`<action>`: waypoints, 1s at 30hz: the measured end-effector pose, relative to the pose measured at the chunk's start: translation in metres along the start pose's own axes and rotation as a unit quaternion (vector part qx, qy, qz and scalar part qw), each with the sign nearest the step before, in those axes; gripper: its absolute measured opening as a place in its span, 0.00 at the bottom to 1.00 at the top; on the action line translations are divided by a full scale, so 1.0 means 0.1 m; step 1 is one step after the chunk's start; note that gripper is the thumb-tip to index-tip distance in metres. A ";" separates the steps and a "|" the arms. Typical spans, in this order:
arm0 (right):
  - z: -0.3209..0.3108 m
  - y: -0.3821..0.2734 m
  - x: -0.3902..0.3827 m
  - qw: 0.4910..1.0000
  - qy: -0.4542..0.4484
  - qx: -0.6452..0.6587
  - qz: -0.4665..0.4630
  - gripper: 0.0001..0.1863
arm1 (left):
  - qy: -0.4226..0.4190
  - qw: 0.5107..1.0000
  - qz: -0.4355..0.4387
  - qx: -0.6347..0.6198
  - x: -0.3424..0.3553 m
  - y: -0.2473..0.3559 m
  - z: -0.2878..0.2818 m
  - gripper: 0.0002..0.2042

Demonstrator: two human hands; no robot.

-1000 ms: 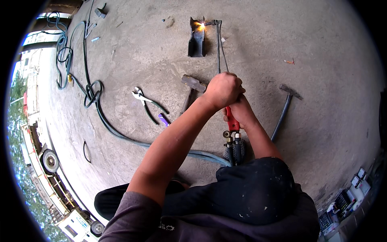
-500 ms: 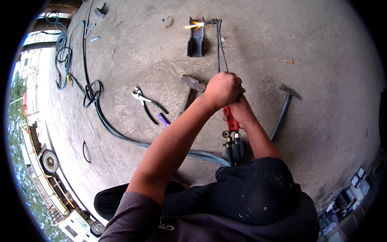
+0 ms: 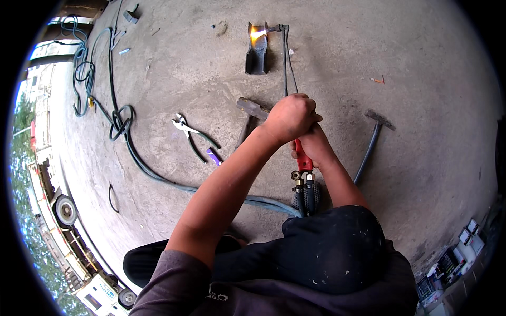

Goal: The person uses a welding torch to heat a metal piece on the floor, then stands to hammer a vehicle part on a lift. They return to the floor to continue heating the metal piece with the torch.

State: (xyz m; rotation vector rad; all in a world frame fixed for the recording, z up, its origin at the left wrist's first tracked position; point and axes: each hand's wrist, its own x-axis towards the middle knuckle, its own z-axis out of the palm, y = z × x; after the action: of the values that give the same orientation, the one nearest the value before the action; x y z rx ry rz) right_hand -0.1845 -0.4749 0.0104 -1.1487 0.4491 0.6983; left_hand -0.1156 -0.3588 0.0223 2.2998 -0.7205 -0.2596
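Both my hands grip a gas cutting torch [image 3: 304, 159] with a red handle and long thin metal tubes. My left hand [image 3: 293, 117] is closed at the front of the handle, over the tubes. Just behind and partly beneath it, my right hand [image 3: 312, 142] wraps round the red grip. At the far end, the torch head points left, and its flame [image 3: 258, 35] plays on a dark steel channel piece [image 3: 256, 62] lying on the concrete floor. Brass fittings at the handle's rear join the hoses [image 3: 263, 202].
Left of my arms lie pliers [image 3: 185, 128], a purple-handled object [image 3: 213, 156] and a sledgehammer [image 3: 252, 109], partly hidden by my arm. Another hammer [image 3: 373, 131] lies to the right. Hoses run along the left floor, knotted at one spot [image 3: 121, 122]. Trucks [image 3: 65, 211] stand beyond the left edge.
The flame has turned from a long leftward streak into a shorter, broader orange glow against the steel piece. Both hands and the torch stay almost in place.
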 end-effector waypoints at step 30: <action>0.00 -0.01 0.01 1.000 0.006 -0.023 0.011 0.11 | -0.001 1.000 0.006 -0.016 0.01 -0.02 0.01 0.10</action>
State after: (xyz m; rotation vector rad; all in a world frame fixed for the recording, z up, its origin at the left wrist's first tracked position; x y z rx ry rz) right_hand -0.1827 -0.4749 0.0102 -1.1932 0.4590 0.7248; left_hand -0.1145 -0.3584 0.0201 2.2647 -0.7253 -0.2677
